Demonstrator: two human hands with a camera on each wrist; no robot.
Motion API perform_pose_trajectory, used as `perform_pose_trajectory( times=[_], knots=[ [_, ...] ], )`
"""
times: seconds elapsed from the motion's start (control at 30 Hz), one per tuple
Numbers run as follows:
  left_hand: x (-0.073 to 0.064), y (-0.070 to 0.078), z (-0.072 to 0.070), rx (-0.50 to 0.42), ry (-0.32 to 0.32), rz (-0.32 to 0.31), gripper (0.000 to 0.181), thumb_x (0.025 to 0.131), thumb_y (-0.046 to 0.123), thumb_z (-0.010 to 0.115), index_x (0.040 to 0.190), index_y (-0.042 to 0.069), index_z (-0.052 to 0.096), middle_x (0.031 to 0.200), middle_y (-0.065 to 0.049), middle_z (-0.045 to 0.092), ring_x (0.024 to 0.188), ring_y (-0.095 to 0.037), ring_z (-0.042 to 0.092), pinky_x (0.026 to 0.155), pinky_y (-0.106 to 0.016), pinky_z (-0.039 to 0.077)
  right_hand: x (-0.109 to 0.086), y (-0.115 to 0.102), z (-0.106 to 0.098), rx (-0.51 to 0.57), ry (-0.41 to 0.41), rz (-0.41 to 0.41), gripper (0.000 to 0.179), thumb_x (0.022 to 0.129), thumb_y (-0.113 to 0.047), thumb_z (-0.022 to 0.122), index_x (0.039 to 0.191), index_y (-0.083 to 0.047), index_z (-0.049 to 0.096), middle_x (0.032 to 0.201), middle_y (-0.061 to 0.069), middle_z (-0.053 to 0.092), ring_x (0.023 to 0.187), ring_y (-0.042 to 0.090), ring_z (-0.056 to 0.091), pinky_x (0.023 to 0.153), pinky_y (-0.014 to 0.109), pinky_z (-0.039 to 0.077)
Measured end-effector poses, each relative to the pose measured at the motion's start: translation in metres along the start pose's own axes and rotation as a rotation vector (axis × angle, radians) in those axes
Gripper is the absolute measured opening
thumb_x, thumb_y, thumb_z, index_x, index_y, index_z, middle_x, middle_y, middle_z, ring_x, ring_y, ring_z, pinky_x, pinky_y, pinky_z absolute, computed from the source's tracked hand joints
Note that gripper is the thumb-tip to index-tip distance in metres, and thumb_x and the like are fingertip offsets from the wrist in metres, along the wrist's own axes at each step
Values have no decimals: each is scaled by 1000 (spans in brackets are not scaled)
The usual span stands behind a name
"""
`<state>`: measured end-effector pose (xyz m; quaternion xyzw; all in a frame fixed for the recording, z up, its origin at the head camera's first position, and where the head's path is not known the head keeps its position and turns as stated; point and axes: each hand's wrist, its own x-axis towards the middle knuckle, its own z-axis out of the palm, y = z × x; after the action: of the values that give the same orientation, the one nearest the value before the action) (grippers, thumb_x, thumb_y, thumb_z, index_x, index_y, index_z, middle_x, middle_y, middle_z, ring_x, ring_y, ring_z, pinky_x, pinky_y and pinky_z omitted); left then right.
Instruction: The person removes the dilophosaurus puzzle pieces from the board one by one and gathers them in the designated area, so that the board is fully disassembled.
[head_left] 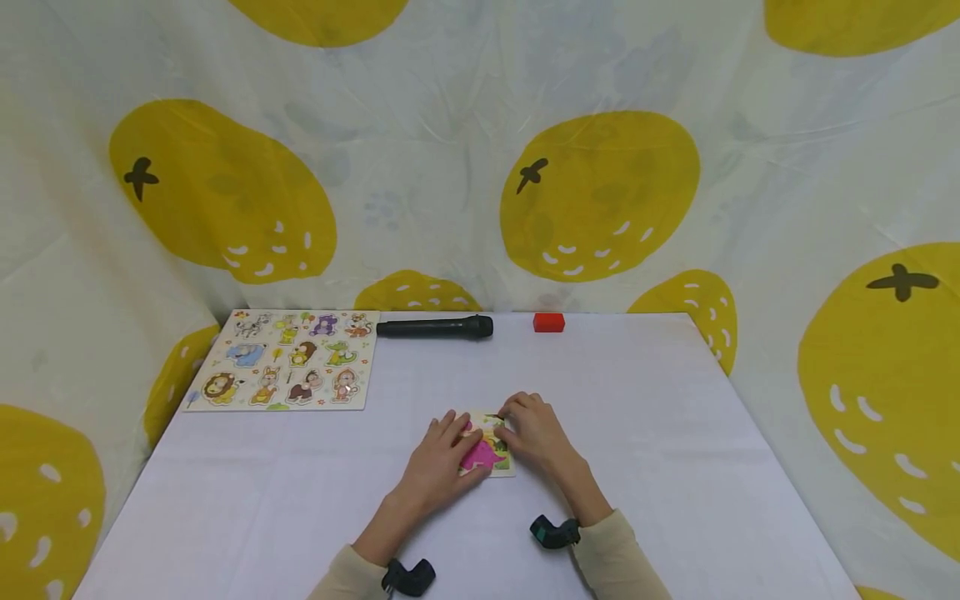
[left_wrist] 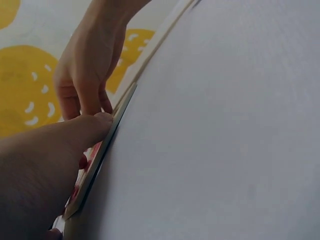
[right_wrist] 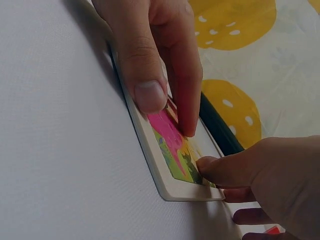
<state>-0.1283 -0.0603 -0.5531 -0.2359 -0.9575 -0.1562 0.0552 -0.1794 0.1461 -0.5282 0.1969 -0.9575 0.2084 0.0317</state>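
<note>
A small jigsaw board [head_left: 507, 472] with a pink dinosaur picture lies on the white table, near the middle. My left hand [head_left: 437, 461] rests over its left side. In the right wrist view, the left thumb [right_wrist: 151, 97] touches the near border, while another left finger reaches onto the picture [right_wrist: 167, 131]. From the other side, my right hand [head_left: 538, 432] holds the board's far right part. Its thumb [right_wrist: 212, 170] lies on the picture, its other fingers beyond the edge, where their tips are partly hidden.
At the back left lies a larger animal puzzle board [head_left: 281, 363]. A black microphone [head_left: 435, 327] lies beside it, and a red block [head_left: 549, 322] sits farther right near the back edge. Behind the table hangs a curtain [head_left: 420, 167] with yellow fruit shapes.
</note>
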Motion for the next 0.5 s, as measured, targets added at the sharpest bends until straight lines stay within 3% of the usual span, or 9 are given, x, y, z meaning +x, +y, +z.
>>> perform_pose_trajectory(
  times=[0.23, 0.5],
  knots=[
    [0, 8, 5, 54, 44, 93, 45, 98, 47, 57, 135, 21, 63, 150, -10, 52, 142, -34, 45, 114, -58, 39, 2, 2, 3, 39, -8, 45, 23, 87, -26, 79, 105, -13, 73, 111, 4, 61, 107, 25, 55, 94, 44, 49],
    [-1, 12, 8, 84, 50, 88, 43, 99, 46, 57, 136, 24, 63, 149, -11, 53, 141, -35, 47, 113, -59, 41, 2, 5, 8, 137, -26, 72, 17, 94, -20, 71, 107, -9, 67, 110, 4, 57, 101, 22, 51, 91, 40, 48]
  ],
)
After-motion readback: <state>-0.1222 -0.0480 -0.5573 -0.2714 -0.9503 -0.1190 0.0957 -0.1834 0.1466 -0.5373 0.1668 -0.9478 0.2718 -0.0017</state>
